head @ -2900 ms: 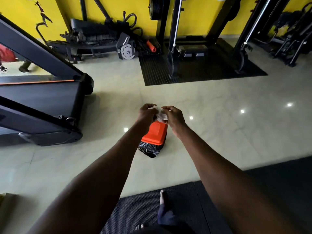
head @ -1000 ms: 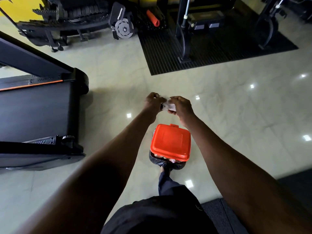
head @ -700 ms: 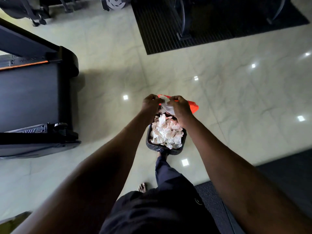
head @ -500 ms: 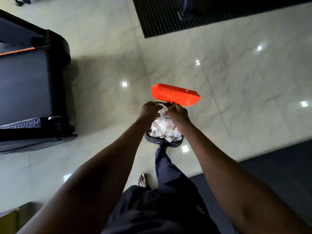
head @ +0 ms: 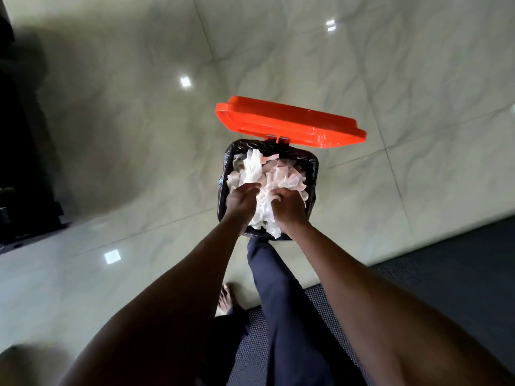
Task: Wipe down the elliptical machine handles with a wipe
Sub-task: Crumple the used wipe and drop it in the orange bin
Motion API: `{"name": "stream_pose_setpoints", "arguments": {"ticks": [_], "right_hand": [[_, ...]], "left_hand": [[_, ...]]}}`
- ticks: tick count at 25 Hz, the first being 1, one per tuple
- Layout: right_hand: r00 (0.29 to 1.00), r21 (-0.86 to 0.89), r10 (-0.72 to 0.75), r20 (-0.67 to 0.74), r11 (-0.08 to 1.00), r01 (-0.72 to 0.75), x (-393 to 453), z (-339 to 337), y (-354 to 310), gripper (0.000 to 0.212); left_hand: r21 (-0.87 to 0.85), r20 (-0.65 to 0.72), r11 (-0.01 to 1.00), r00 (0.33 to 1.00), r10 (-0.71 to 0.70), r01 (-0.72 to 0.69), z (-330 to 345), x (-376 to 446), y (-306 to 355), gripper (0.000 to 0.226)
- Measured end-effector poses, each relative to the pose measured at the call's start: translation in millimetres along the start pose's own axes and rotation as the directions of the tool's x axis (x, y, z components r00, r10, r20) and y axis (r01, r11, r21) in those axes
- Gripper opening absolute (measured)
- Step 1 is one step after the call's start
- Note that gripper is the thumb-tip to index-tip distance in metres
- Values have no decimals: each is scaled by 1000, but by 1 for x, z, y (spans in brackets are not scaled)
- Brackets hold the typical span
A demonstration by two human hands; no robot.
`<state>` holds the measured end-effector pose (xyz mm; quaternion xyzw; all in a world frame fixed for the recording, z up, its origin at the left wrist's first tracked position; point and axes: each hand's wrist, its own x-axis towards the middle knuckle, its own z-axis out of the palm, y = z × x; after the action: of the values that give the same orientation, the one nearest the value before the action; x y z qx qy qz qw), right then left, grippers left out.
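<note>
The left hand (head: 242, 196) and the right hand (head: 287, 206) are shown side by side above the open bin (head: 314, 168), both with fingers curled downward; a crumpled white wipe (head: 263, 210) is pinched between them, though where it ends and the heap of discarded wipes (head: 281, 174) begins cannot be told with certainty. The step in hand is judged to be the disposal of the used wipe, which places the task near its close; no elliptical handles are seen in this view. For a clean drop, the wipe is best released low over the middle of the heap and pressed down lightly, since the bin is filled nearly to its rim and a loose sheet may be expected to slide over the edge onto the floor (head: 390, 79). The foot that appears to rest at the bin's near side should be kept down until both hands are withdrawn, as the lid is presumably pedal-held. The wipes are thin, soft and much creased, easily compressed. The bin is squarish with rounded corners and is lined with a glossy black plastic bag (head: 223, 185) folded over its rim. The orange lid (head: 289, 123) is rigid moulded plastic with a raised lip, tilted up on a rear hinge. The floor is polished pale tile, reflective; a dark textured mat (head: 446, 274) lies at the lower right.
</note>
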<state>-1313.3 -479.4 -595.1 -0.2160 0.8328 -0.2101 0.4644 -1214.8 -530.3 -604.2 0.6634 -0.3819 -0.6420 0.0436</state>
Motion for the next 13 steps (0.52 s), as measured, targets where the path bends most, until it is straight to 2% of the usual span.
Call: {"name": "stream_pose_setpoints", "arguments": {"ticks": [2, 4, 5, 8, 11, 13], "right_hand": [[998, -85, -43, 44, 995, 47, 37, 15, 12, 34], [982, -282, -21, 186, 957, 74, 65, 29, 22, 42], [972, -326, -4, 234, 942, 82, 75, 35, 28, 47], [967, -230, -20, 255, 970, 80, 82, 41, 32, 50], [989, -125, 15, 146, 992, 4, 61, 21, 22, 54], [994, -89, 2, 109, 996, 8, 40, 2, 10, 51]], "left_hand": [[-55, 17, 997, 999, -46, 47, 13, 34, -8, 29], [-65, 60, 993, 994, -92, 96, 25, 58, -11, 34], [-68, 82, 990, 989, -120, 126, 31, 66, -13, 36], [-55, 122, 988, 983, -138, 146, 41, 73, -14, 31], [-46, 97, 993, 990, -100, 105, 41, 54, 0, 35], [-24, 105, 995, 990, -94, 97, 35, 26, 19, 37]]}}
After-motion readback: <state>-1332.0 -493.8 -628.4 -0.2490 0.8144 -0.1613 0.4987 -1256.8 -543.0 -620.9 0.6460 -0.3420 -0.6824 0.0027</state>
